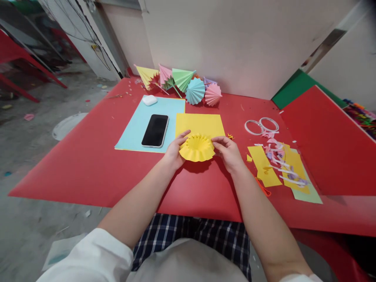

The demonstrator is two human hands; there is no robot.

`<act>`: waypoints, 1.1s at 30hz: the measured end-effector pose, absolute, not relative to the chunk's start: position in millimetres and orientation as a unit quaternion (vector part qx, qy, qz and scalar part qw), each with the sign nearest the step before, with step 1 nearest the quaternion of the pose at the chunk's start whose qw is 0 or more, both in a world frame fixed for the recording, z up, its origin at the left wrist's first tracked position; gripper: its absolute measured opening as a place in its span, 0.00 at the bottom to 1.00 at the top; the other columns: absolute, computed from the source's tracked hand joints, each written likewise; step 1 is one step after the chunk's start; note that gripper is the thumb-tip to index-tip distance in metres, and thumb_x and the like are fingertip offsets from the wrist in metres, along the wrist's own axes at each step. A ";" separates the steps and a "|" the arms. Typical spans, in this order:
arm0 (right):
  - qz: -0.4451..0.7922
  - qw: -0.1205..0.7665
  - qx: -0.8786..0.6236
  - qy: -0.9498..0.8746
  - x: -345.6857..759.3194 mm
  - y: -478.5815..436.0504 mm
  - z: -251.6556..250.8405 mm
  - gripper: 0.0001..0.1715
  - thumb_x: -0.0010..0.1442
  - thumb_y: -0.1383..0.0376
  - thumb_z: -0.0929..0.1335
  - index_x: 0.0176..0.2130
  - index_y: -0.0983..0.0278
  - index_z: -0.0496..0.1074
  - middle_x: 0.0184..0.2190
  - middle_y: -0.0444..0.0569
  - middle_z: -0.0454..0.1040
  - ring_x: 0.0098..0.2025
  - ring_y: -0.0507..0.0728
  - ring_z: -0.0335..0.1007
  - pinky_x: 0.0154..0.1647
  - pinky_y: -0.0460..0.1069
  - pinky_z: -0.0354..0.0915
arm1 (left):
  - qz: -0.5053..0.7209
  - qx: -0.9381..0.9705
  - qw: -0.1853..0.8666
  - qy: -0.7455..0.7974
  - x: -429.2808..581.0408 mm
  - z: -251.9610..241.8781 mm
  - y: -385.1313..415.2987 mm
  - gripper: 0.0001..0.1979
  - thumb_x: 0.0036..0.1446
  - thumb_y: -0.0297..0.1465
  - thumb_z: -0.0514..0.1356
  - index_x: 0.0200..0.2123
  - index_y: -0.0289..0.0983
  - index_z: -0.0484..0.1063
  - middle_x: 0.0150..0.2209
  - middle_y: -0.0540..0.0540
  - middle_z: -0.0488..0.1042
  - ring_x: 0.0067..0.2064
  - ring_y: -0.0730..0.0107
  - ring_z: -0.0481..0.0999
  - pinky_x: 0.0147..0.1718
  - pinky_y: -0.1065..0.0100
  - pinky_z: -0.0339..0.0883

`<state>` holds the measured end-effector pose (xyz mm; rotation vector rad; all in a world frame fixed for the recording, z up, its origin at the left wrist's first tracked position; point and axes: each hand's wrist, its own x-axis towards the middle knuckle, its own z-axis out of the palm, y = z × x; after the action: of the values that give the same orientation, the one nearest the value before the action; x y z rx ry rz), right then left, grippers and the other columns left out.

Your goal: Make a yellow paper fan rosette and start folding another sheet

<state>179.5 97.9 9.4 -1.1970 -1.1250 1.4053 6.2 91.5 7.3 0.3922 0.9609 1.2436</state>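
A yellow pleated paper fan (197, 148), curved into a round ruffle, is held just above the red table (88, 164). My left hand (175, 150) pinches its left edge with closed fingers. My right hand (227, 152) grips its right edge the same way. A flat yellow paper sheet (199, 123) lies right behind the fan.
A black phone (155, 130) rests on a light blue sheet (138, 125), with a white earbud case (149, 100) behind it. Several finished paper fans (188, 84) lean on the back wall. Tape rolls (261, 126), yellow scraps (264, 166) and paper strips lie to the right.
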 end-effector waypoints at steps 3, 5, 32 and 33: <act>0.566 0.481 -0.486 -0.460 179.1 98.0 9.1 0.10 0.45 0.60 0.70 0.32 0.59 0.72 0.30 0.43 0.71 0.31 0.51 0.66 0.27 0.46 0.62 | 0.548 0.212 0.664 0.462 10.1 5.1 89.7 0.20 0.47 0.25 0.57 0.46 0.39 0.65 0.36 0.45 0.74 0.37 0.66 0.75 0.43 0.60 0.67; 0.558 0.492 -0.486 -0.459 179.6 98.4 9.0 0.10 0.46 0.60 0.70 0.32 0.59 0.72 0.30 0.43 0.71 0.30 0.51 0.65 0.28 0.46 0.61 | 0.558 0.238 0.627 0.489 12.4 4.1 89.2 0.15 0.47 0.27 0.59 0.41 0.37 0.69 0.35 0.45 0.74 0.36 0.67 0.75 0.42 0.61 0.67; 0.366 0.464 -0.524 -0.614 169.8 91.2 10.9 0.19 0.52 0.54 0.66 0.42 0.58 0.72 0.44 0.50 0.68 0.43 0.56 0.66 0.43 0.52 0.64 | 0.539 0.411 0.521 0.519 19.1 15.4 78.2 0.25 0.45 0.27 0.58 0.49 0.38 0.64 0.45 0.43 0.69 0.45 0.61 0.71 0.44 0.60 0.66; 0.371 0.452 -0.523 -0.619 167.5 89.8 10.4 0.21 0.52 0.54 0.67 0.45 0.58 0.71 0.45 0.50 0.68 0.44 0.56 0.66 0.44 0.53 0.64 | 0.542 0.416 0.516 0.518 19.1 14.7 78.0 0.25 0.44 0.27 0.58 0.49 0.39 0.64 0.46 0.43 0.69 0.47 0.61 0.70 0.45 0.60 0.65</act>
<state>167.5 89.8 10.4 -1.2930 -1.5298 0.9174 19.1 78.0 14.7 0.9986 1.2431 1.3009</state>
